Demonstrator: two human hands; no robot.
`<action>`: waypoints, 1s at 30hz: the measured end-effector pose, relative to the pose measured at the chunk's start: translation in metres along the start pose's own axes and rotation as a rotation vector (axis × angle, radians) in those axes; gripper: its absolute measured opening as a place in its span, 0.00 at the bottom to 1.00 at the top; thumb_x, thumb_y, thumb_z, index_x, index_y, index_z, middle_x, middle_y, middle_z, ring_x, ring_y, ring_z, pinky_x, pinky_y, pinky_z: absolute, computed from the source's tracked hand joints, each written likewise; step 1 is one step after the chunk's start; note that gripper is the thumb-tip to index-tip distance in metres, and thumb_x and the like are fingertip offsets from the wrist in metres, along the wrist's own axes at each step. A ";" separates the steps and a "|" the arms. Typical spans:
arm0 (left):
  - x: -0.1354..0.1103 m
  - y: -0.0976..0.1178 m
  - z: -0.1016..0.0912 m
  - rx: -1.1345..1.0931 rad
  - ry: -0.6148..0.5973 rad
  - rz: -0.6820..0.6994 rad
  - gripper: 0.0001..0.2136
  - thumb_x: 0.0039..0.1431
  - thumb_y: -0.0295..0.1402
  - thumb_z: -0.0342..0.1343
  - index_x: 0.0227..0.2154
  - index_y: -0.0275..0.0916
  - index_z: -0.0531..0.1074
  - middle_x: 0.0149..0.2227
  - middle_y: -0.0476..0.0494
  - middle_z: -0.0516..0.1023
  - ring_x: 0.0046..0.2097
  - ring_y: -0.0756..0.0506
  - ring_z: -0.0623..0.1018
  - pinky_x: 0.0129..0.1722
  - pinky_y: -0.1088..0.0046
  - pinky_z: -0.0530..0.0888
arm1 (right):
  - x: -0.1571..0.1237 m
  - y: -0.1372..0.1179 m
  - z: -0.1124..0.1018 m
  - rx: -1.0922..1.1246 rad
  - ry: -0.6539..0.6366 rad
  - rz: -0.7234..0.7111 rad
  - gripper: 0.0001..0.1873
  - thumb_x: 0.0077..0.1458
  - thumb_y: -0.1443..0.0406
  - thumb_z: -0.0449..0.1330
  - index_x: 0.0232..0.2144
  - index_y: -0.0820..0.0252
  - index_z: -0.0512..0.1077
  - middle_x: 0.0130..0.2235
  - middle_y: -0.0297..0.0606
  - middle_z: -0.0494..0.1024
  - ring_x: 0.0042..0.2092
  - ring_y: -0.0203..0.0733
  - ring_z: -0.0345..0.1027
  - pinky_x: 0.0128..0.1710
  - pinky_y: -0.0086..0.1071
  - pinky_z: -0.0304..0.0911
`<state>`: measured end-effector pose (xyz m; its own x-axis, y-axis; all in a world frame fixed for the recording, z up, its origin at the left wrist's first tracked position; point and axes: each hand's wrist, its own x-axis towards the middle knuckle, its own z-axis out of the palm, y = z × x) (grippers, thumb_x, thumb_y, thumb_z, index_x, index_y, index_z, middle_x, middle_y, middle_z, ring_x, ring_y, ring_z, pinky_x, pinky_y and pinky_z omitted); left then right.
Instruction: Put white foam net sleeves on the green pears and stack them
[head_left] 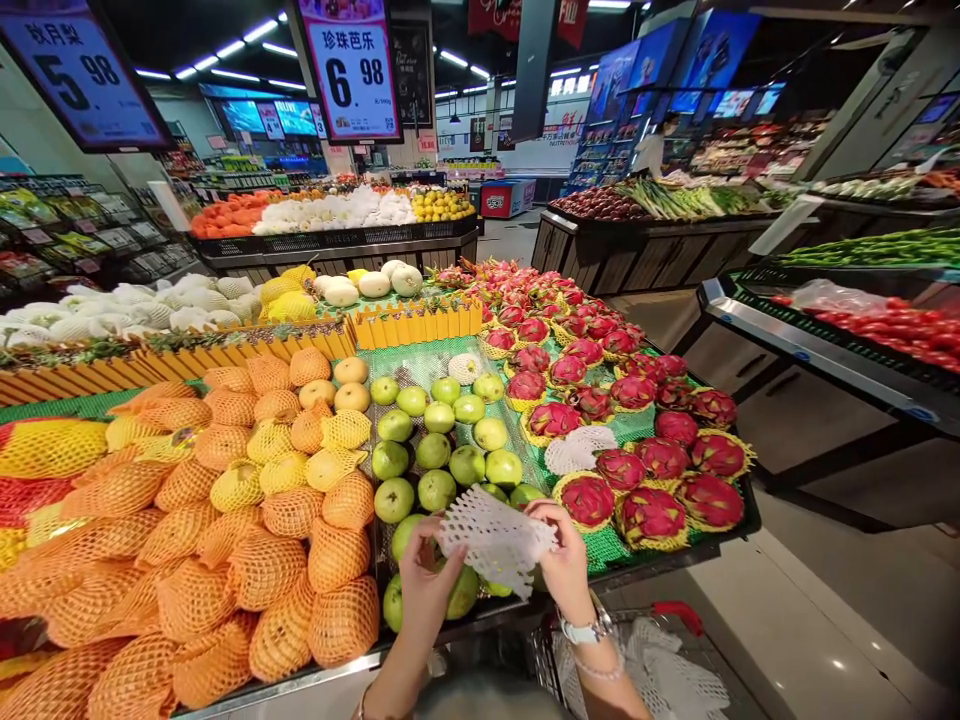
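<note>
— Supermarket fruit stands fill the view; where is the work?

— At 6 o'clock, at the near edge of the tabletop (675, 545). Both hands hold one white foam net (495, 538) just above the green guavas (439, 450).

— How do the fingers stand?

— The left hand (424, 590) pinches the net's lower left edge, fingers narrow. The right hand (564, 560) grips the right side, fingers curled around the foam. Both are closed on the net, and it is spread flat between them.

— How to do this step well, in your opinion?

— I think the mouth of the net must be opened evenly, with thumbs inside, not pulled hard: such foam tears easily. Then a guava can slide in from its narrow end.

— What lies around?

— At 9 o'clock, fruits in orange nets (225, 560). At 2 o'clock, dragon fruits (652, 470), with another white net (579, 450) between them. At 5 o'clock, a trolley (679, 612) with more white nets (675, 680).
</note>
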<state>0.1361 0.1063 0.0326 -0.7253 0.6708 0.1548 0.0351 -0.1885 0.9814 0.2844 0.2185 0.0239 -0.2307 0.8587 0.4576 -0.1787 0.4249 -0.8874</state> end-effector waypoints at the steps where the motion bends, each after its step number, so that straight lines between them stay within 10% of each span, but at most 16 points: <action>1: -0.002 -0.001 -0.004 -0.008 0.003 -0.015 0.21 0.46 0.52 0.66 0.20 0.43 0.65 0.27 0.48 0.71 0.38 0.42 0.74 0.46 0.65 0.72 | 0.001 0.003 0.000 -0.023 0.011 0.037 0.10 0.46 0.72 0.61 0.32 0.54 0.73 0.32 0.34 0.77 0.35 0.42 0.73 0.35 0.32 0.69; 8: -0.009 -0.008 -0.023 0.054 0.148 0.059 0.27 0.49 0.55 0.63 0.14 0.43 0.58 0.17 0.55 0.56 0.24 0.49 0.60 0.27 0.73 0.65 | -0.013 0.005 0.006 0.052 0.205 0.109 0.06 0.60 0.62 0.58 0.33 0.55 0.74 0.27 0.33 0.77 0.31 0.40 0.72 0.35 0.33 0.69; 11: -0.006 -0.009 -0.025 -0.085 0.192 0.043 0.22 0.47 0.52 0.67 0.19 0.42 0.64 0.21 0.55 0.61 0.25 0.50 0.62 0.25 0.76 0.62 | -0.019 -0.001 0.009 0.034 0.051 0.066 0.13 0.61 0.59 0.57 0.27 0.56 0.76 0.29 0.38 0.80 0.33 0.43 0.74 0.35 0.33 0.71; 17: -0.008 -0.009 -0.037 -0.272 -0.264 -0.095 0.18 0.51 0.52 0.63 0.26 0.41 0.70 0.22 0.52 0.68 0.26 0.49 0.67 0.31 0.73 0.68 | -0.011 -0.013 0.013 -0.082 -0.112 -0.048 0.16 0.57 0.62 0.58 0.18 0.56 0.71 0.26 0.38 0.78 0.31 0.44 0.74 0.33 0.33 0.72; 23: -0.011 0.009 -0.047 0.125 -0.572 0.309 0.19 0.63 0.43 0.53 0.18 0.43 0.75 0.15 0.49 0.70 0.20 0.49 0.66 0.33 0.69 0.70 | -0.014 -0.019 0.001 -0.167 -0.188 -0.160 0.13 0.51 0.70 0.56 0.17 0.55 0.69 0.21 0.34 0.75 0.22 0.38 0.68 0.23 0.27 0.69; 30: -0.007 0.018 -0.031 0.226 -0.383 0.229 0.18 0.59 0.40 0.59 0.15 0.40 0.75 0.14 0.51 0.67 0.20 0.50 0.65 0.22 0.76 0.62 | -0.034 0.005 -0.002 -0.112 -0.185 -0.014 0.11 0.49 0.66 0.61 0.37 0.56 0.79 0.29 0.40 0.82 0.29 0.45 0.76 0.31 0.33 0.77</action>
<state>0.1205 0.0755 0.0453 -0.3787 0.8535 0.3580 0.3429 -0.2299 0.9108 0.2936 0.1923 0.0043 -0.4027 0.7895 0.4632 -0.0779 0.4747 -0.8767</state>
